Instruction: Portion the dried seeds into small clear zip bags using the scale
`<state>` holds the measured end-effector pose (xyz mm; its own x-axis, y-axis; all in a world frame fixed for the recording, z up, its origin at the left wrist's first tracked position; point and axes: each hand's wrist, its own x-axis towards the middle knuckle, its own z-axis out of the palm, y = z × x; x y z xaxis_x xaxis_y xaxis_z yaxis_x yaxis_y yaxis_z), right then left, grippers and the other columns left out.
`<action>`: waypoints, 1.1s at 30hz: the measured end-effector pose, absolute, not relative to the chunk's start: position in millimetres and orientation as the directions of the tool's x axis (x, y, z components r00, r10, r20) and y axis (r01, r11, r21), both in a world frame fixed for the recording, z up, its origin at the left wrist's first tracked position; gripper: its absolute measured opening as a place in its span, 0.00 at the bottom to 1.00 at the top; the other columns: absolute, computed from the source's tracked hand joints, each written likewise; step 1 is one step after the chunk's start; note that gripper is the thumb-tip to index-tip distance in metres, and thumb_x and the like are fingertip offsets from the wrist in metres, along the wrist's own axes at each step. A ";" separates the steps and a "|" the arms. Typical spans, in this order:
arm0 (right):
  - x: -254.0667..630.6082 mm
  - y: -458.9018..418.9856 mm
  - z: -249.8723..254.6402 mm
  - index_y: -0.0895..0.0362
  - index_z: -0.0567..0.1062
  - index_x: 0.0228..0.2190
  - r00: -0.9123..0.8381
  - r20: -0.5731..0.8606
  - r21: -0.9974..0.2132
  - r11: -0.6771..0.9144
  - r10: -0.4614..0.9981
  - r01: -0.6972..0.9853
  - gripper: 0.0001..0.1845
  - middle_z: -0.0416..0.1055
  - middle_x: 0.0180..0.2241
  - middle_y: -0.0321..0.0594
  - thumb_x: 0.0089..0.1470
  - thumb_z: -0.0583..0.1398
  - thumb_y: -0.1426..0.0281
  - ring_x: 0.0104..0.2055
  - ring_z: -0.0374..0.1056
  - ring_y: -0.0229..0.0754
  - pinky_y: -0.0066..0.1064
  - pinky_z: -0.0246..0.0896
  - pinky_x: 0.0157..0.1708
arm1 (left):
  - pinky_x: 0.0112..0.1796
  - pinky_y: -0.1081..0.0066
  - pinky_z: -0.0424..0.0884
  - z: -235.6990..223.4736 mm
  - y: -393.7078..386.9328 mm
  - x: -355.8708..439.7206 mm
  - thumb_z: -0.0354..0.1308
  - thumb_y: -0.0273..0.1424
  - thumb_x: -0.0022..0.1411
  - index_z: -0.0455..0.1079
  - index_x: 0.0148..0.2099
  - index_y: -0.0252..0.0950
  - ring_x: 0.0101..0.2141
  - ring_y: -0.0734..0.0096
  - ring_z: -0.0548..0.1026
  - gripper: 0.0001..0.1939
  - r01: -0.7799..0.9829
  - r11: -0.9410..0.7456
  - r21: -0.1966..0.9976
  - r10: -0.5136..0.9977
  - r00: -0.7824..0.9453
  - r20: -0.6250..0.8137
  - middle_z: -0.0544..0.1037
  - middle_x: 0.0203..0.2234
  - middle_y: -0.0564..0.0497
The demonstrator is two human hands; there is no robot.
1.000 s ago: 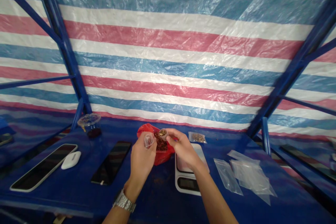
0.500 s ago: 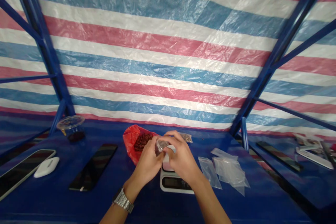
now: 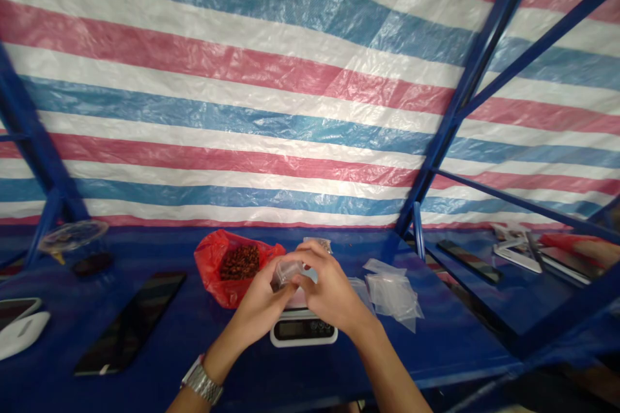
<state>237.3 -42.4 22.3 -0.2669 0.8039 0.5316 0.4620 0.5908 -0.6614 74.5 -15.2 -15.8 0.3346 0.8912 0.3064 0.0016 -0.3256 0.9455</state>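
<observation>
Cup [image 3: 287, 272] is held by left hand [image 3: 259, 307] and right hand [image 3: 334, 287] over scale [image 3: 304, 329], near edge of red bag [image 3: 211, 271].

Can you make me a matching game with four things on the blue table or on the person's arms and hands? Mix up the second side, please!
Column 1
1. clear plastic cup
2. red plastic bag
3. digital scale
4. wristwatch

Column 2
A. around the left wrist
B. open, with brown bits inside
C. held between the left hand and right hand
D. white-rimmed, with a dark display

Right pairs: 1-C, 2-B, 3-D, 4-A
</observation>
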 end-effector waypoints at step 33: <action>227.9 -44.3 21.4 0.50 0.74 0.50 -0.063 0.657 -0.643 0.602 0.751 0.473 0.13 0.76 0.51 0.42 0.66 0.56 0.72 0.54 0.70 0.46 0.39 0.62 0.57 | 0.45 0.66 0.72 -3.9 -26.2 55.2 0.58 0.34 0.64 0.71 0.49 0.39 0.41 0.61 0.79 0.12 0.284 -0.365 0.886 0.927 0.026 0.374 0.81 0.41 0.48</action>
